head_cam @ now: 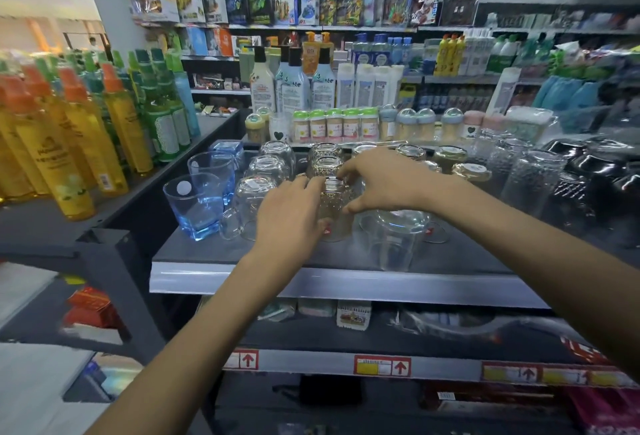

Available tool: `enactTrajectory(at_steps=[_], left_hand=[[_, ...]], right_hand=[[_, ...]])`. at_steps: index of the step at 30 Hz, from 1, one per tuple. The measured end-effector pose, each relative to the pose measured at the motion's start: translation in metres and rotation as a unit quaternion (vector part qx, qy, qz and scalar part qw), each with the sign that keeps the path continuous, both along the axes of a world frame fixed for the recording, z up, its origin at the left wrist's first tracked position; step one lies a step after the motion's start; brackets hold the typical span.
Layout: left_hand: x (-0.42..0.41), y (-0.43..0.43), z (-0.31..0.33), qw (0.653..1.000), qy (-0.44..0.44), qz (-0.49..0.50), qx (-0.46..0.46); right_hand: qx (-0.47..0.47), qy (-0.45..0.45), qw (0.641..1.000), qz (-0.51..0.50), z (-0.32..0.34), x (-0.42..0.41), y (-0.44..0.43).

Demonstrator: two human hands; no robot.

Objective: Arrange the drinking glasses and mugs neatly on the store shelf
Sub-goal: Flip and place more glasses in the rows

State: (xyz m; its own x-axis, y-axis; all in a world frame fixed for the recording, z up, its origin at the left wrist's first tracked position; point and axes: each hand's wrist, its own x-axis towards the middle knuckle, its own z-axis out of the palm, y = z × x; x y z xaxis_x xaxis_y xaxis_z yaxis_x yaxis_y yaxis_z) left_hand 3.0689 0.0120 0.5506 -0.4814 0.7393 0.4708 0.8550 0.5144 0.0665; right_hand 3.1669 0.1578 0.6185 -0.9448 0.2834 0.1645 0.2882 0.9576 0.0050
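On the dark shelf [311, 254] stand rows of upturned clear glasses. A patterned amber-tinted glass [335, 207] sits upside down at the front of the middle row. My left hand [289, 216] wraps its left side and my right hand [384, 181] grips its right side and top. Behind it stand two more patterned glasses [323, 157]. To the left are clear mugs [251, 206] and upright blue tumblers [195, 206]. A large clear glass [394, 237] stands just right of the held one.
Tall textured glasses [530, 185] and black items [595, 171] fill the shelf's right end. Small jars [334, 124] line the raised back ledge. Yellow and green spray bottles [69, 143] crowd the neighbouring shelf on the left. A lower shelf [381, 365] with price tags lies beneath.
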Motion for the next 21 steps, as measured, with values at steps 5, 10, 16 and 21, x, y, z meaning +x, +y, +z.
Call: enactTrajectory(at_steps=[5,10,16,21], left_hand=[[-0.003,0.007,0.002,1.000,0.003,0.014,-0.010],[-0.006,0.006,0.001,1.000,-0.003,0.015,-0.010],[-0.004,0.005,0.001,1.000,0.003,-0.006,0.024],[-0.001,0.012,-0.003,1.000,-0.008,-0.003,0.020]], right_hand=[[0.014,0.001,1.000,-0.005,0.000,-0.004,0.001],[-0.023,-0.002,1.000,0.000,0.002,-0.003,0.006],[-0.065,0.065,0.996,0.020,0.019,-0.015,0.022],[-0.053,0.024,0.998,-0.003,0.015,-0.046,0.033]])
